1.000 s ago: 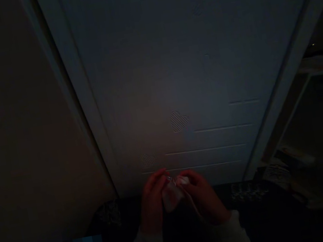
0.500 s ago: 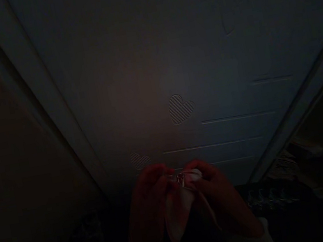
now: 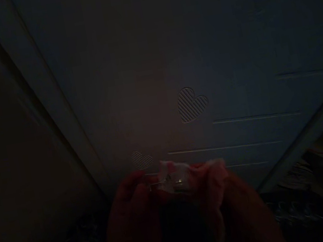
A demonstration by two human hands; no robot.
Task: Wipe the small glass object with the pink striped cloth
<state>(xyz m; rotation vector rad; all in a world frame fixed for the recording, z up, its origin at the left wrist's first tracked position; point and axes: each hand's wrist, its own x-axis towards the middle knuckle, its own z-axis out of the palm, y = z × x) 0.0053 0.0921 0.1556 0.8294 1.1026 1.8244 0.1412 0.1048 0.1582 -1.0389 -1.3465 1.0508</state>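
The room is very dark. Low in the middle of the head view, my left hand (image 3: 132,213) and my right hand (image 3: 238,203) are raised close together, fingers curled. Between them they pinch a small pale piece of cloth or wrapping (image 3: 189,174) with a tiny shiny bit (image 3: 177,181) in it; what it is I cannot make out. Part of the pale material drapes over my right fingers.
A pale door or cabinet panel (image 3: 186,50) with striped heart shapes (image 3: 191,103) and thin horizontal lines fills the view ahead. A frame post (image 3: 42,100) runs along its left, a wall beyond. Dim clutter (image 3: 305,191) lies low at the right.
My hands have come up nearer to the camera and spread a little. The pale piece is now stretched wider between them, and the view has shifted closer to the panel.
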